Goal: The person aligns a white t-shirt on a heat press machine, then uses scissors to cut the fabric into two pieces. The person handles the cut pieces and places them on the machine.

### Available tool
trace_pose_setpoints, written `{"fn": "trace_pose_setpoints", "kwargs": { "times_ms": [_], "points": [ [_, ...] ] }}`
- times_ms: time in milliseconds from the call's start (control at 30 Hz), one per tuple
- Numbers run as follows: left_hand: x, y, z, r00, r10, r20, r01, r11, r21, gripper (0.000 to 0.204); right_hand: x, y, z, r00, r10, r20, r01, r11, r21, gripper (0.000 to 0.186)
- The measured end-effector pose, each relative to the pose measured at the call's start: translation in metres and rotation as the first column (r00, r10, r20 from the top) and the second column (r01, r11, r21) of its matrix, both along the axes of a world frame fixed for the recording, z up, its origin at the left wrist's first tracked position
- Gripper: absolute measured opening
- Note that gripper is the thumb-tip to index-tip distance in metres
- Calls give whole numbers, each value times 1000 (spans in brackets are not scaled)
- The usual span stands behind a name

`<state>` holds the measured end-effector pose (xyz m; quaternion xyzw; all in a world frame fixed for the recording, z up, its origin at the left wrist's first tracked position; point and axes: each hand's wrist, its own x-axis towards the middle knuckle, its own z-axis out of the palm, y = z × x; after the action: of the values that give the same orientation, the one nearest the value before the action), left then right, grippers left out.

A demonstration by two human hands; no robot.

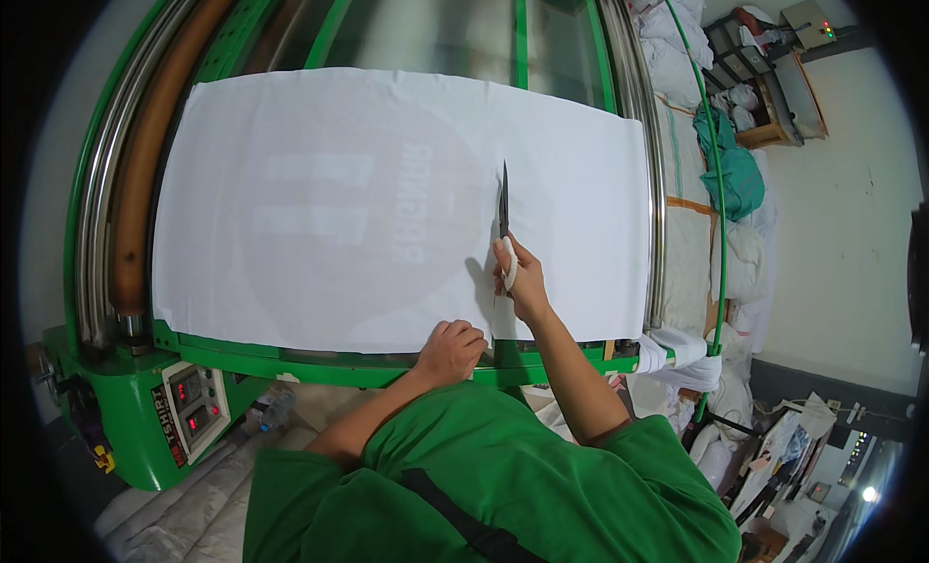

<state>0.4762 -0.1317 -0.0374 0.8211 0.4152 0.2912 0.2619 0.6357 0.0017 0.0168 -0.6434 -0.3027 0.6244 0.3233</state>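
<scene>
A large white fabric sheet (571, 185) lies spread over the green machine, with a faint printed circle and mirrored lettering showing on its left part. My right hand (524, 280) is closed round scissors (504, 200) whose handle is wrapped in white. Their dark blades point away from me, over the sheet right of the circle. Between the scissors and the near edge, a line like a cut runs through the fabric. My left hand (453, 352) is closed at the sheet's near edge, left of that line, gripping the fabric; its fingertips are hidden.
The green machine frame (329, 366) runs along the near side, with a control box (194, 408) at lower left. A brown roller (135, 195) stands left of the sheet, metal bars (657, 234) right. Beyond them are white bundles (745, 263) and a teal cloth (731, 171).
</scene>
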Motion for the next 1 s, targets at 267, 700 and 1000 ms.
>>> {"fn": "trace_pose_setpoints", "kwargs": {
  "times_ms": [267, 700, 1000],
  "points": [
    [-1, 11, 1, 999, 27, 37, -27, 1000, 2, 13, 1, 21, -4, 1000, 8, -22, -8, 1000, 24, 80],
    [0, 10, 0, 999, 34, 28, -34, 999, 12, 12, -2, 62, -9, 999, 37, 4, -37, 999, 39, 81],
    [0, 10, -1, 999, 31, 19, -31, 999, 8, 11, -2, 95, -21, 995, 93, 40, -96, 992, 77, 84]
  ]
}}
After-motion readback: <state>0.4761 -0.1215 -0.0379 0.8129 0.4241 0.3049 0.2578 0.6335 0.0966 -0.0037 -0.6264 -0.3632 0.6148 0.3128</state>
